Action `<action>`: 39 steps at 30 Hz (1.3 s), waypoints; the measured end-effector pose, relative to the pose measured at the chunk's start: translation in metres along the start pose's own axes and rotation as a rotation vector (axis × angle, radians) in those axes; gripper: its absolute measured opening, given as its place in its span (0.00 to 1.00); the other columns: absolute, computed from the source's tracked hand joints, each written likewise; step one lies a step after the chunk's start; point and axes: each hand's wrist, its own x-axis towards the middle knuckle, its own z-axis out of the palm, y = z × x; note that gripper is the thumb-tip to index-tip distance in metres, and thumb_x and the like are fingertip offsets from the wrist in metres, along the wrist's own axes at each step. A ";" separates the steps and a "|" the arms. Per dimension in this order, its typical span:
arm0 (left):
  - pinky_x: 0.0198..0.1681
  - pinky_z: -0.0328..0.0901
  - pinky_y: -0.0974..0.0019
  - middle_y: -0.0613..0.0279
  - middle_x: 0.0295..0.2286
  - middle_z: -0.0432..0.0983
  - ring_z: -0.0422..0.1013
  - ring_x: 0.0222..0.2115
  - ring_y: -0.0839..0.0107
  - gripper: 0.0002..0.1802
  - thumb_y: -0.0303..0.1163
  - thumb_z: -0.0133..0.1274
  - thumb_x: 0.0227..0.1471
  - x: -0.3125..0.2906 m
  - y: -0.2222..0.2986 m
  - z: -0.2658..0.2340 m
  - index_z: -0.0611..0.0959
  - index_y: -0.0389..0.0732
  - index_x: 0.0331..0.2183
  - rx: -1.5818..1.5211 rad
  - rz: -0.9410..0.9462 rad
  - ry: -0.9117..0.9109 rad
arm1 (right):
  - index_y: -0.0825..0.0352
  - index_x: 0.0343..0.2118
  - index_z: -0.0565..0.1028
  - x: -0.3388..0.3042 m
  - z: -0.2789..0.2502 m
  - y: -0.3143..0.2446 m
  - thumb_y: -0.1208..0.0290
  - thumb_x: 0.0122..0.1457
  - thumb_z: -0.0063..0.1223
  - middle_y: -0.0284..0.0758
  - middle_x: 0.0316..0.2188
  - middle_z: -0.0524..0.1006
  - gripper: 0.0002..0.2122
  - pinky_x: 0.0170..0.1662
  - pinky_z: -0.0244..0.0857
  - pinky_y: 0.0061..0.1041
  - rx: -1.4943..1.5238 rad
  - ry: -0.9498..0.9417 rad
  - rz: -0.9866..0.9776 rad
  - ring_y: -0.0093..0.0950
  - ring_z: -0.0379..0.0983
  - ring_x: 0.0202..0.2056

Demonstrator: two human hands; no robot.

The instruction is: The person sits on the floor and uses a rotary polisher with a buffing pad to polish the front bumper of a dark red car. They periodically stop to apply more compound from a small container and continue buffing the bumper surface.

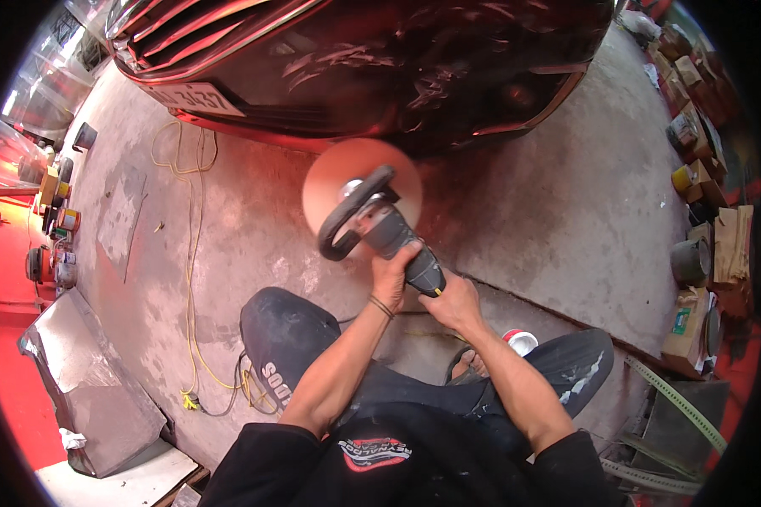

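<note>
I hold a dark grey polisher (389, 232) with a black loop handle (338, 237) and a round orange pad (323, 186). My left hand (391, 277) is wrapped round the middle of its body, thumb on top. Behind it, my right hand (453, 302) grips the rear end of the tool. The pad's far edge is just below the dark car bumper (355, 84) in the picture; whether they touch, I cannot tell. Whitish smears (338, 63) mark the bumper's glossy surface. The pad looks smooth and slightly blurred.
A yellow cord (193, 296) runs along the concrete floor (254, 228) on the left, ending near a yellow plug (191, 400). A white-and-red tub (520, 341) stands beside my right leg. Boxes (689, 329) and cans line the right side; a grey box-like panel (93, 380) lies left.
</note>
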 end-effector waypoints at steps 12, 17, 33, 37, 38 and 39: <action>0.49 0.75 0.64 0.63 0.39 0.85 0.81 0.40 0.72 0.19 0.34 0.74 0.53 -0.002 -0.043 0.063 0.86 0.37 0.44 0.032 -0.020 -0.095 | 0.66 0.47 0.84 0.003 -0.054 0.063 0.57 0.49 0.72 0.53 0.40 0.86 0.24 0.51 0.75 0.48 -0.024 -0.002 0.019 0.54 0.83 0.45; 0.49 0.75 0.63 0.63 0.39 0.85 0.80 0.40 0.71 0.19 0.32 0.73 0.54 -0.004 -0.047 0.086 0.84 0.37 0.45 0.215 -0.062 -0.289 | 0.67 0.46 0.85 -0.017 -0.064 0.087 0.62 0.49 0.73 0.52 0.38 0.86 0.22 0.49 0.76 0.45 0.152 0.108 0.067 0.52 0.84 0.44; 0.46 0.77 0.63 0.62 0.38 0.85 0.82 0.39 0.71 0.20 0.30 0.75 0.50 -0.011 -0.037 0.059 0.85 0.38 0.43 0.529 0.145 -0.119 | 0.72 0.39 0.81 -0.010 0.003 0.095 0.67 0.50 0.71 0.39 0.30 0.85 0.17 0.42 0.74 0.34 0.502 -0.007 0.038 0.29 0.81 0.33; 0.46 0.77 0.62 0.61 0.38 0.86 0.82 0.39 0.70 0.22 0.31 0.76 0.49 -0.010 -0.036 0.050 0.85 0.37 0.43 0.527 0.119 -0.151 | 0.72 0.40 0.81 -0.016 0.012 0.087 0.68 0.50 0.72 0.41 0.32 0.86 0.17 0.44 0.75 0.34 0.527 0.053 0.040 0.29 0.82 0.35; 0.46 0.78 0.62 0.60 0.38 0.86 0.82 0.38 0.70 0.23 0.31 0.76 0.48 -0.008 -0.038 0.049 0.85 0.36 0.43 0.533 0.099 -0.174 | 0.72 0.40 0.81 -0.018 0.015 0.087 0.68 0.50 0.72 0.40 0.32 0.85 0.17 0.43 0.74 0.34 0.525 0.070 0.057 0.29 0.81 0.35; 0.46 0.78 0.62 0.59 0.38 0.86 0.83 0.38 0.70 0.24 0.32 0.77 0.47 -0.005 -0.039 0.053 0.85 0.36 0.43 0.529 0.084 -0.203 | 0.72 0.40 0.81 -0.020 0.014 0.089 0.68 0.50 0.72 0.39 0.31 0.85 0.17 0.43 0.74 0.34 0.531 0.084 0.080 0.29 0.81 0.35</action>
